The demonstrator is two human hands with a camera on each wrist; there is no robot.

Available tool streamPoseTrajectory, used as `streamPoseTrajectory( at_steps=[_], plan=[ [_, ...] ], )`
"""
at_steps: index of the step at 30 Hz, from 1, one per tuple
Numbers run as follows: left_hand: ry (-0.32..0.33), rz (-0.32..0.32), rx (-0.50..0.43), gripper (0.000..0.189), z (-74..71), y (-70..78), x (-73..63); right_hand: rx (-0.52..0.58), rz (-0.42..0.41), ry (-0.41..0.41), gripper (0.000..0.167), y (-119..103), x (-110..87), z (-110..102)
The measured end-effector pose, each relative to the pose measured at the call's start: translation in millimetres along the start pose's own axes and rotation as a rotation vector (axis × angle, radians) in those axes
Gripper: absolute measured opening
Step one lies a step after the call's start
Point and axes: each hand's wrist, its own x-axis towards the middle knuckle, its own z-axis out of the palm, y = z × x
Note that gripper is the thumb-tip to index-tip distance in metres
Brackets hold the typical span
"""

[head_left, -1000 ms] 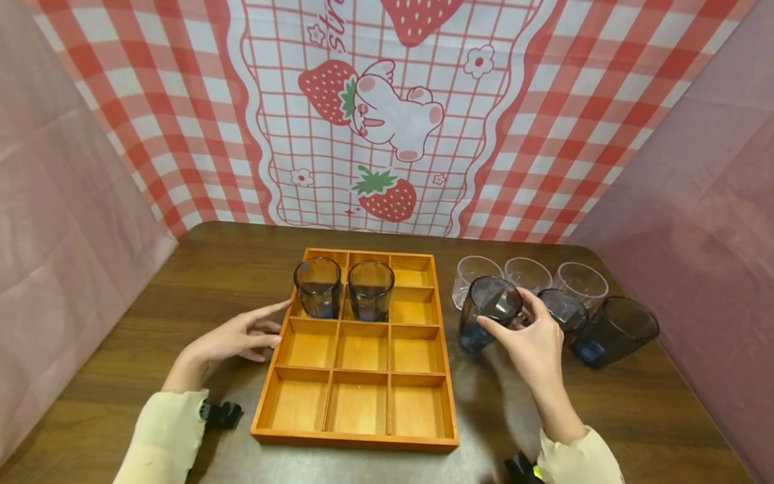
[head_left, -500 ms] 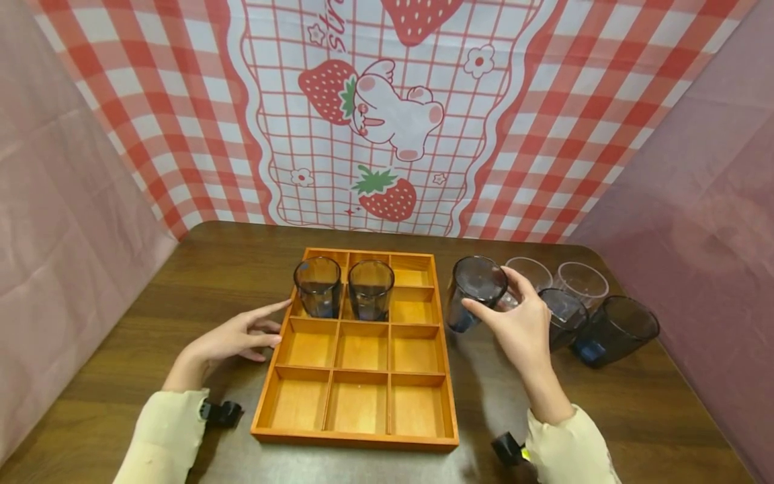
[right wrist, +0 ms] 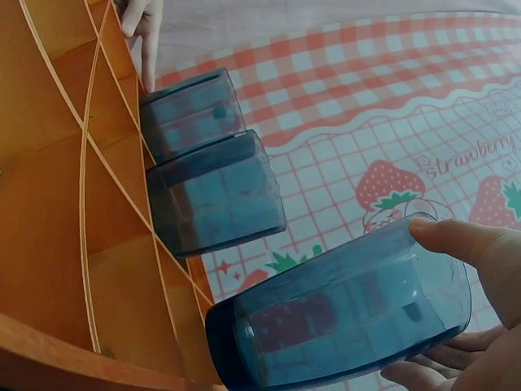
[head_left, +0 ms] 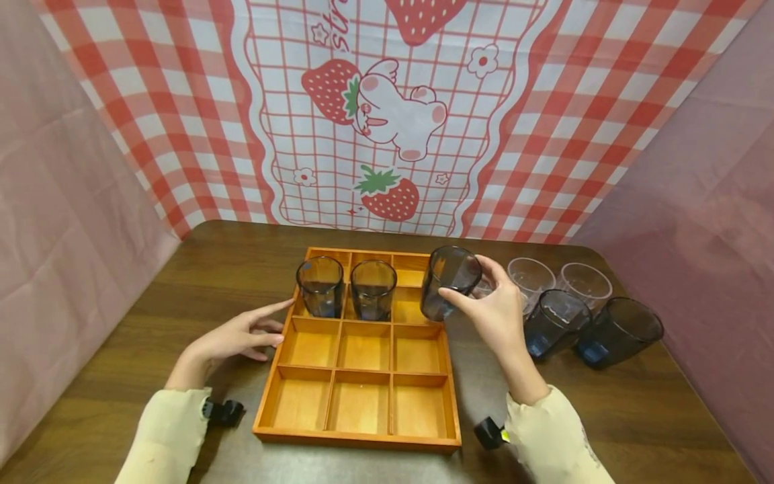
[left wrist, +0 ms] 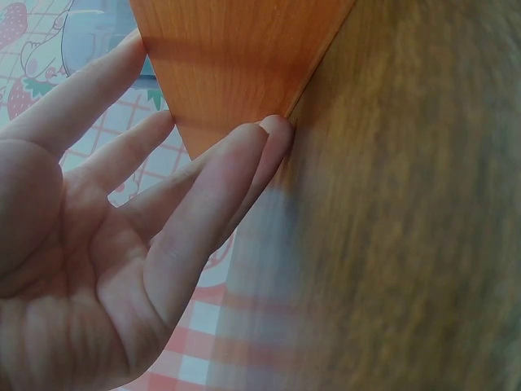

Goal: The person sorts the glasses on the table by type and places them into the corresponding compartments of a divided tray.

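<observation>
My right hand [head_left: 498, 312] grips a dark blue-grey drinking glass [head_left: 444, 282] between thumb and fingers, tilted over the right edge of the wooden divided tray [head_left: 357, 440]. In the right wrist view, the held glass [right wrist: 350, 309] has its base toward the tray's compartments. Two matching glasses, a left one [head_left: 320, 289] and a middle one [head_left: 373, 292], stand side by side in the tray's second row from the back. My left hand [head_left: 232, 339] touches the tray's left side with spread fingertips; the left wrist view shows those fingers [left wrist: 220, 179] against the tray's outer wall [left wrist: 236, 65].
Right of the tray, two dark glasses, one nearer [head_left: 553, 326] and one far right [head_left: 617, 333], stand before clear glasses [head_left: 583, 282]. Another clear one is partly hidden behind my right hand. A strawberry-print cloth [head_left: 375, 121] hangs behind the table [head_left: 224, 252].
My right hand has carried the dark glass left and away from me, from beside the other glasses to over the tray's right column. My left hand stays at the tray's side.
</observation>
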Motion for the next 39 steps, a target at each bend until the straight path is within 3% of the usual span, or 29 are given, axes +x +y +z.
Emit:
streamPoseTrajectory(
  at_steps=[26,39],
  plan=[
    [-0.001,-0.007,-0.004,0.076,0.4,1.5,-0.8,0.036,0.04,-0.116,0.077,12.1,6.4,20.1],
    [-0.007,-0.008,-0.013,0.076,0.3,2.1,-1.5,-0.066,0.067,-0.177,0.081,19.9,10.1,29.9]
  ],
)
